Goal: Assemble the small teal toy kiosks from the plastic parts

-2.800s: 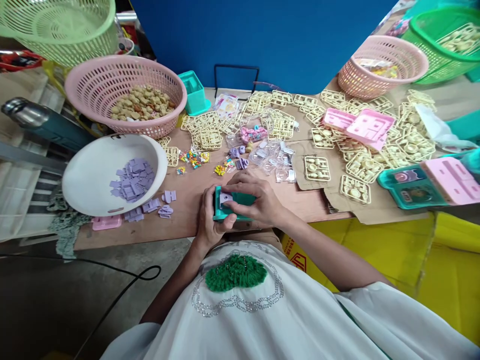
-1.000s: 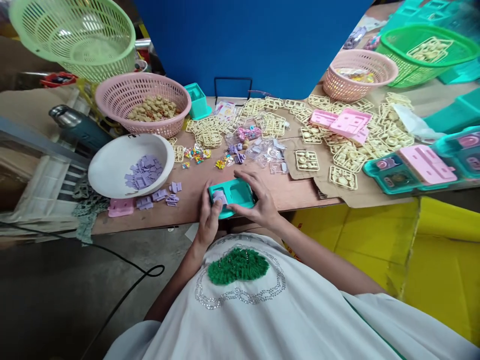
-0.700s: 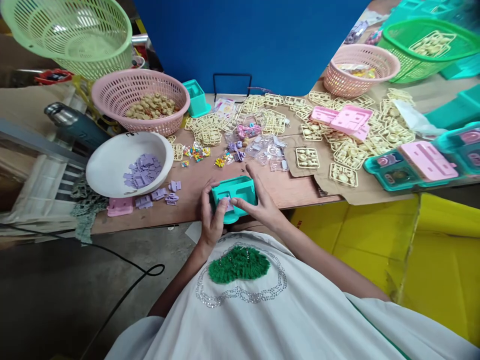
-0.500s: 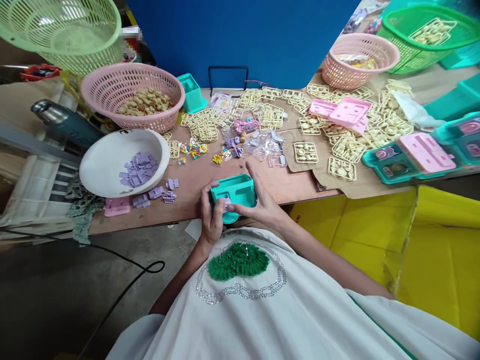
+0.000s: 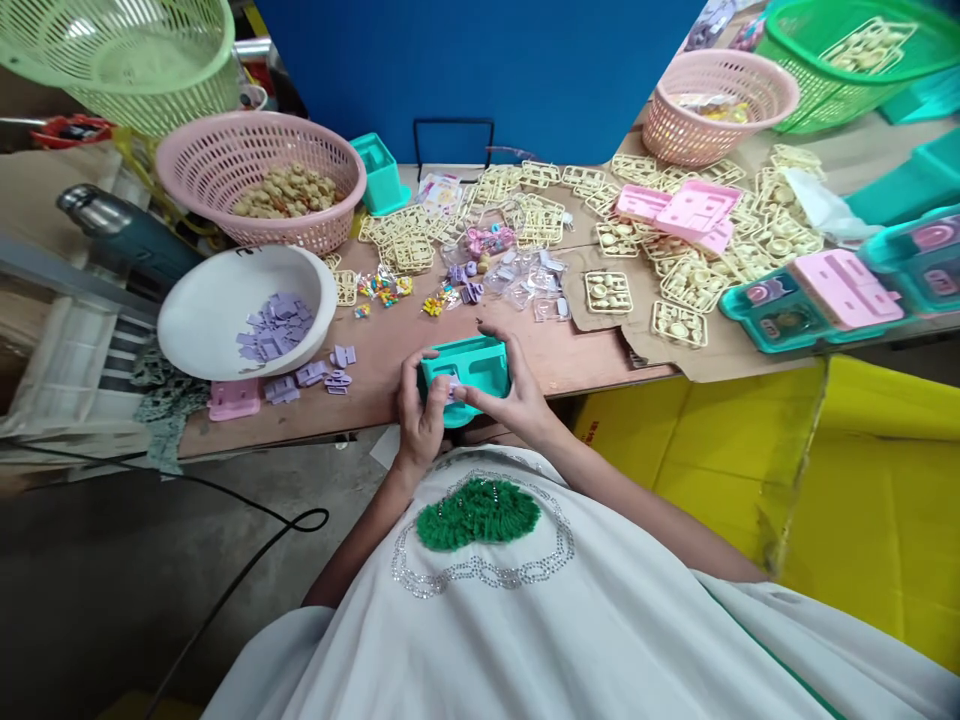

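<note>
Between my two hands, at the table's front edge, is a teal plastic toy housing with recesses in its face. My left hand grips its left side, with the thumb on a small lilac piece at the left recess. From the right, my right hand clasps the housing, its thumb also reaching to the lilac piece. How deep that piece sits in the recess I cannot tell. Loose lilac parts lie left of my hands, beside a white bowl with many more in it.
A pink basket stands behind the bowl. Cream part frames and pink panels cover the table's right side, near teal housings. Small colourful bags lie ahead. A yellow carton is below right.
The teal housing has tilted slightly, its recessed face turning more towards me. Both thumbs stay at the lilac piece. The whole view has shifted a little.
</note>
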Tool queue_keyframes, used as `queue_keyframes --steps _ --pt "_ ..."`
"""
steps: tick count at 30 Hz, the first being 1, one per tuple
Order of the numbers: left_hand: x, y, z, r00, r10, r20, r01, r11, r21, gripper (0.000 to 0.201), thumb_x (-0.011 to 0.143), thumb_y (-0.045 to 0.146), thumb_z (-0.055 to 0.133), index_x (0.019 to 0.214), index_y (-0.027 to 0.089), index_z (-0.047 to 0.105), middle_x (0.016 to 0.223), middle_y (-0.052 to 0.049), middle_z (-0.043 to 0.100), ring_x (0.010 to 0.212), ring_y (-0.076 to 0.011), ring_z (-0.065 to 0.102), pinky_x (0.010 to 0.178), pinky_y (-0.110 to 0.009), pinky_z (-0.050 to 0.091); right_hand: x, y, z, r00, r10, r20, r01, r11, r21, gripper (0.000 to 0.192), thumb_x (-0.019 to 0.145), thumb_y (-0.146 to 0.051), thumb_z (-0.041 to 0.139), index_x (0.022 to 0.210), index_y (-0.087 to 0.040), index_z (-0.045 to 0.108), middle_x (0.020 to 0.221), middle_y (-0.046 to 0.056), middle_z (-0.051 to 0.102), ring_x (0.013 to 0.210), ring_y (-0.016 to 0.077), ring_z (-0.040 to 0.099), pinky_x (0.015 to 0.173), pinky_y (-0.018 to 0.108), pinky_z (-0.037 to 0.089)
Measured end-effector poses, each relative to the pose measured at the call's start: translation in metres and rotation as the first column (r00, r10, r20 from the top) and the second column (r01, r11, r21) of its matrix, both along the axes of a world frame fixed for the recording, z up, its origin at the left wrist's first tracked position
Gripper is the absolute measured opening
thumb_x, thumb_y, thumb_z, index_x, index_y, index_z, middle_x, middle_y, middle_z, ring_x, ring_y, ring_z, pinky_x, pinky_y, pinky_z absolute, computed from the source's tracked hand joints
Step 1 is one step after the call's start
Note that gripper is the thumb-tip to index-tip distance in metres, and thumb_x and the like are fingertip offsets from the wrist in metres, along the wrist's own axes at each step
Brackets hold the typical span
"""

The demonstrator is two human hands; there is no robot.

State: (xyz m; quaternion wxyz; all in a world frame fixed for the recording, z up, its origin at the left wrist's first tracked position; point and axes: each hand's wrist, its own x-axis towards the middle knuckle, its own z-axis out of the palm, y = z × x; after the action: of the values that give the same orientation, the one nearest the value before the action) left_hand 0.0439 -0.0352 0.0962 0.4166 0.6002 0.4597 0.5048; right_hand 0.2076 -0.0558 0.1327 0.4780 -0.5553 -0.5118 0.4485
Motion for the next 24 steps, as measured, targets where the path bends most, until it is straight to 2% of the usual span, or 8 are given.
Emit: queue_keyframes --steps 3,5,11,14,17,19,21,24 --pt "-0.004 0.006 0.006 0.995 -0.079 0.053 0.083 0.993 -0.080 0.056 0.098 0.069 0.060 0.133 0.025 0.058 0.129 -0.008 0.068 0.118 -0.0254 0.067 0.104 -0.036 0.054 0.005 0.007 0.003 0.999 0.030 -0.011 -0.030 0.999 -0.021 0.116 0.074 -0.077 0.084 0.166 -0.026 0.035 0.168 0.014 0.044 0.149 0.0361 0.049 0.124 0.051 0.046" --pt "-0.005 0.007 0.008 0.993 -0.090 0.072 0.097 0.991 -0.097 0.059 0.096 0.070 0.062 0.134 0.025 0.057 0.127 -0.008 0.068 0.114 -0.0255 0.067 0.102 -0.036 0.055 0.009 0.011 0.004 0.997 0.068 -0.020 -0.069 0.997 -0.042 0.118 0.072 -0.075 0.086 0.168 -0.028 0.035 0.170 0.013 0.042 0.153 0.0365 0.046 0.126 0.051 0.045" --pt "0.002 0.002 0.006 1.000 0.006 0.026 -0.006 1.000 -0.019 0.054 0.099 0.070 0.057 0.129 0.024 0.059 0.120 -0.008 0.069 0.104 -0.0240 0.068 0.093 -0.034 0.055 0.005 0.009 -0.001 0.999 0.033 0.015 -0.033 0.998 -0.048 0.118 0.073 -0.064 0.087 0.170 -0.027 0.031 0.174 0.013 0.037 0.159 0.0380 0.039 0.131 0.054 0.038" --pt "0.005 0.000 0.002 0.999 0.047 -0.001 -0.047 0.999 0.008 0.051 0.100 0.070 0.056 0.122 0.024 0.060 0.112 -0.005 0.069 0.098 -0.0225 0.068 0.090 -0.033 0.055 -0.002 0.003 -0.004 0.999 -0.002 0.046 0.003 1.000 -0.014 0.112 0.079 -0.060 0.083 0.171 -0.026 0.028 0.174 0.014 0.036 0.155 0.0362 0.044 0.129 0.053 0.040" --pt "0.006 0.002 0.000 0.998 0.047 0.035 -0.047 0.999 -0.003 0.050 0.099 0.069 0.057 0.120 0.024 0.061 0.108 -0.004 0.069 0.095 -0.0214 0.067 0.088 -0.032 0.054 -0.007 0.002 -0.004 0.998 -0.035 0.059 0.035 0.999 0.012 0.104 0.082 -0.056 0.081 0.169 -0.026 0.031 0.169 0.014 0.042 0.149 0.0354 0.050 0.125 0.053 0.046" --pt "0.005 0.005 -0.001 0.998 0.031 0.053 -0.029 0.999 -0.040 0.051 0.100 0.069 0.057 0.124 0.024 0.062 0.116 -0.006 0.071 0.104 -0.0228 0.068 0.094 -0.033 0.055 -0.006 0.005 -0.004 0.998 -0.044 0.047 0.045 0.999 -0.020 0.102 0.081 -0.056 0.082 0.167 -0.026 0.034 0.163 0.015 0.048 0.142 0.0352 0.055 0.120 0.053 0.050" --pt "0.002 0.009 0.000 0.997 0.001 0.071 0.006 0.995 -0.095 0.053 0.102 0.068 0.053 0.131 0.024 0.062 0.131 -0.009 0.070 0.123 -0.0254 0.067 0.107 -0.036 0.053 -0.003 0.011 -0.006 0.999 -0.032 0.018 0.034 0.996 -0.079 0.103 0.079 -0.057 0.083 0.165 -0.025 0.037 0.158 0.015 0.052 0.134 0.0347 0.061 0.114 0.052 0.055" --pt "-0.002 0.013 0.001 0.990 -0.073 0.118 0.092 0.982 -0.166 0.055 0.102 0.064 0.056 0.141 0.026 0.059 0.150 -0.009 0.063 0.143 -0.0282 0.059 0.120 -0.040 0.048 0.004 0.020 -0.008 0.999 -0.020 -0.028 0.016 0.991 -0.132 0.107 0.075 -0.060 0.087 0.164 -0.025 0.040 0.160 0.015 0.052 0.137 0.0353 0.059 0.114 0.053 0.056"
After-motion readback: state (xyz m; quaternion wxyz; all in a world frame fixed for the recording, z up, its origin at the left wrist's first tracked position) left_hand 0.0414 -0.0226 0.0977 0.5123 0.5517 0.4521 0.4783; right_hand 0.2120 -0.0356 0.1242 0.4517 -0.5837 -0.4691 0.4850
